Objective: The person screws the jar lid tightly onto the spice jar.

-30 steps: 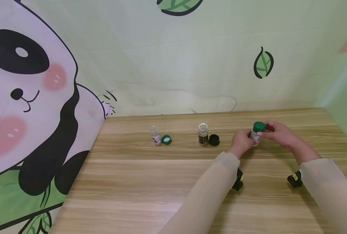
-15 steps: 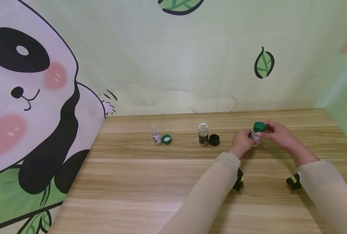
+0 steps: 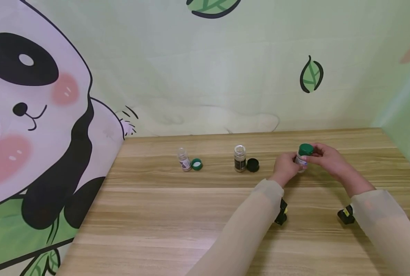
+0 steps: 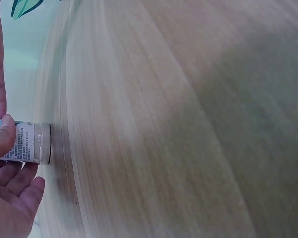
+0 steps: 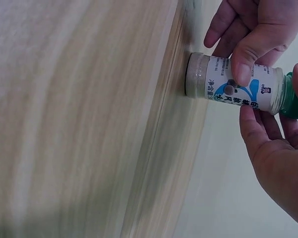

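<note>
A small clear seasoning bottle (image 5: 218, 79) with a white and blue label stands upright on the table at the right in the head view. My left hand (image 3: 285, 166) grips its body, with the thumb lying across the label in the right wrist view. On top is a green cap (image 3: 306, 149), which my right hand (image 3: 325, 156) pinches between thumb and fingers from the right side. The cap sits at the bottle's neck. In the left wrist view the bottle's base shows beyond my left fingers (image 4: 32, 193), while its cap is out of frame.
Left of my hands, an uncapped bottle with a dark label (image 3: 240, 159) stands beside a black cap (image 3: 252, 165). Farther left, another uncapped bottle (image 3: 184, 160) stands beside an upturned green cap (image 3: 196, 164). A printed backdrop (image 3: 191, 76) rises behind the wooden table (image 3: 156, 218).
My right wrist and forearm have shifted slightly inward to the left, fingers still at the green cap. My left hand and the bottle have stayed in place.
</note>
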Motion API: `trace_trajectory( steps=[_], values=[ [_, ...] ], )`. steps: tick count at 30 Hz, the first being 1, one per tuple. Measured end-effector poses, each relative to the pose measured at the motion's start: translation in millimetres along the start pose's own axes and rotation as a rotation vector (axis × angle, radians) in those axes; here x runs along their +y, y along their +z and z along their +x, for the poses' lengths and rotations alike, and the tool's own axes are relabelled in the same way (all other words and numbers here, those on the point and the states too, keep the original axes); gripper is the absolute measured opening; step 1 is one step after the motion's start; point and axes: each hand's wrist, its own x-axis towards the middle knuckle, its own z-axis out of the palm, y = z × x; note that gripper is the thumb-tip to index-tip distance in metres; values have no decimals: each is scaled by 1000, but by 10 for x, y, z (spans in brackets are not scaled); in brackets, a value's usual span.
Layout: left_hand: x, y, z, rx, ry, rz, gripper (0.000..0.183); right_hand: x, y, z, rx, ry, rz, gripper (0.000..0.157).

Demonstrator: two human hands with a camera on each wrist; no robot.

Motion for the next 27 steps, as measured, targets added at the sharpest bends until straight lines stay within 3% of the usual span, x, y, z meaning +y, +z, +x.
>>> trace_trajectory(
  steps=[27],
  values=[
    [-5, -35, -13, -9, 23, -24, 34, -8, -83, 11, -97, -62, -6, 60]
  ],
)
